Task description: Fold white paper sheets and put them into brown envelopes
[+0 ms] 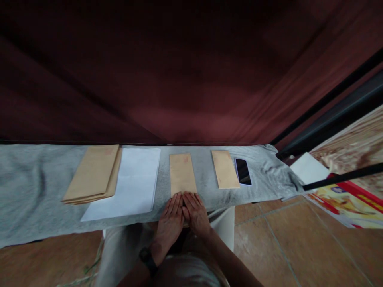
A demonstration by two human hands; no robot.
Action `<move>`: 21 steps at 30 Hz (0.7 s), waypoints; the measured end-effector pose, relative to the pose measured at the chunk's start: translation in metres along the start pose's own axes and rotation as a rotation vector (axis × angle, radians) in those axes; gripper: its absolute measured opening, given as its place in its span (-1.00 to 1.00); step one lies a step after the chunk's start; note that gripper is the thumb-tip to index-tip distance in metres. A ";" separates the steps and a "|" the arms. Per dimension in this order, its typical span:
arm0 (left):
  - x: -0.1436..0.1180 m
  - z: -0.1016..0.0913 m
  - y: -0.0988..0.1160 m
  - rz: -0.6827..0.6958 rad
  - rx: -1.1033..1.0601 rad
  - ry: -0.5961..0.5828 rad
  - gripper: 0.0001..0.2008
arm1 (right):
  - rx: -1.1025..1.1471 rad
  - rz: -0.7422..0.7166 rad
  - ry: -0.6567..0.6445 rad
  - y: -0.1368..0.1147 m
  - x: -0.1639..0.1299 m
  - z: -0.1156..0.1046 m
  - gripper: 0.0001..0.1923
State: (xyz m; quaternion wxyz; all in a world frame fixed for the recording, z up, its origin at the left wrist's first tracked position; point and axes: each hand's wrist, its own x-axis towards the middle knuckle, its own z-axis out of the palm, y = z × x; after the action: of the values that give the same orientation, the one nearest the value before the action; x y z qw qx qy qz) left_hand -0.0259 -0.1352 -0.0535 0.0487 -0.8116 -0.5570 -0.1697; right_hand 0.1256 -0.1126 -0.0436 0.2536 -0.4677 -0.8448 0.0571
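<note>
Brown envelope (182,172) lies flat at centre of grey cloth (36,191), w/ left hand (169,225) & right hand (195,213) side by side, fingers flat and extended, pressing its near end; nothing gripped. White sheet (131,183) just left, envelope stack (93,173) beyond. 2nd envelope (225,169) & phone (242,171) to the right.

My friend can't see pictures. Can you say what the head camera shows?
Two hands, left hand and right hand, press flat on a brown envelope on a grey cloth. Nearby lie an envelope stack, white paper, another envelope and a phone.
</note>
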 end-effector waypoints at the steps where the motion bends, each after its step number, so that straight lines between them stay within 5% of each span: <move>1: -0.001 -0.001 -0.001 -0.004 -0.001 -0.003 -0.40 | -0.005 0.010 0.001 -0.001 -0.001 0.001 -0.51; 12: -0.006 -0.014 -0.014 -0.068 -0.053 0.005 -0.48 | -0.057 0.126 0.047 0.026 -0.012 -0.011 -0.54; 21: 0.015 -0.001 0.011 -0.009 -0.082 -0.019 -0.44 | -0.061 0.118 0.100 0.024 -0.012 -0.006 -0.54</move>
State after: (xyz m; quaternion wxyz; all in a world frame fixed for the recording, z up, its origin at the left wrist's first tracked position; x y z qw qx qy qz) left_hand -0.0112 -0.1261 -0.0464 0.0096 -0.8120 -0.5535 -0.1849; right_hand 0.1519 -0.1099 -0.0512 0.2772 -0.5266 -0.8034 0.0230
